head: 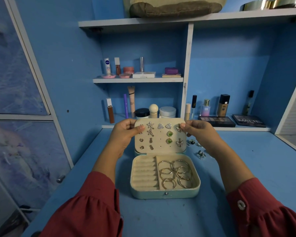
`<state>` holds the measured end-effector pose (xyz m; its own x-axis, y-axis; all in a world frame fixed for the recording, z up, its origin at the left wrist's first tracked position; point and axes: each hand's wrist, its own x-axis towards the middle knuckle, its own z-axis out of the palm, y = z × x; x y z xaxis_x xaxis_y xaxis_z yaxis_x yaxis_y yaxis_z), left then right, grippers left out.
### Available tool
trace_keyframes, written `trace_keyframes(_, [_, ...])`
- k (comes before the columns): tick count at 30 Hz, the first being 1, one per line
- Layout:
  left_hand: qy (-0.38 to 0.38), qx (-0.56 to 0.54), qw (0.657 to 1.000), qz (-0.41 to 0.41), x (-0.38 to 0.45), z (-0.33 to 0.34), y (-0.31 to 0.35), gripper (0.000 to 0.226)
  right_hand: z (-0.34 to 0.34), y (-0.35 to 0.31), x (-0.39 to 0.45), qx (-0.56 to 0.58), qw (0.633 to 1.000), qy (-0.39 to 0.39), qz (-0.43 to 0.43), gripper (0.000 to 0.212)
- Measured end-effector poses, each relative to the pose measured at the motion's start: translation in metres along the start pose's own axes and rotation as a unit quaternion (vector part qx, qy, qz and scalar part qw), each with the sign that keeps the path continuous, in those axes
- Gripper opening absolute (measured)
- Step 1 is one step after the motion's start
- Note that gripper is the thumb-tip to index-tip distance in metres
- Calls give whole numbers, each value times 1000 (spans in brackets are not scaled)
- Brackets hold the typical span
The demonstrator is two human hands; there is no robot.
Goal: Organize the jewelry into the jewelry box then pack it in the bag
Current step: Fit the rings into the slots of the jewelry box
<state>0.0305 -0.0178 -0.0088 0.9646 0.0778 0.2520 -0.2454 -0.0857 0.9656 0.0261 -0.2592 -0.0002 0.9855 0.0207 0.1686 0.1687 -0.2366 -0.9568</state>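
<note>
- Red sleeves (85, 212) nearest the camera, at the near edge of the blue surface (237, 168), one on each side of the jewelry box (164, 194).
- Jewelry box open, at the middle of the surface, snap front toward the near edge.
- Lid (159, 134) upright, its padded panel studded with earrings (169, 134): flowers, triangles, green stones, butterflies, small gold pieces. A few holes unfilled.
- Left hand (125, 134) gripping the lid's top left corner, thumb across the panel.
- Right hand (200, 132) pinching the lid's top right corner, thumb tip at the upper butterfly earring; whether pressing it in or only steadying the lid, cannot tell.
- Hoop earrings (176, 173) heaped in the box's right compartment.
- Ring rolls (143, 173) in the left compartment empty.
- Silver rings (201, 153) loose on the surface, just right of the box, toward the far edge.
- Judged roughly two-thirds sorted: rings left to slot, then box to shut and pack.
- Bag not identifiable with certainty; a woven item (174, 6) on the top shelf possibly it.
</note>
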Motion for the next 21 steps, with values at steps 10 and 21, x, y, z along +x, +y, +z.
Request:
trace_keyframes(10, [69,35,997,-31,8,-1,-12,9,-13,10,7,-67,997,-7,46,16])
trace_keyframes(21, [114,67,988,-80,13,7,-28,23,-4,24,14,-202,978,-28,35,27])
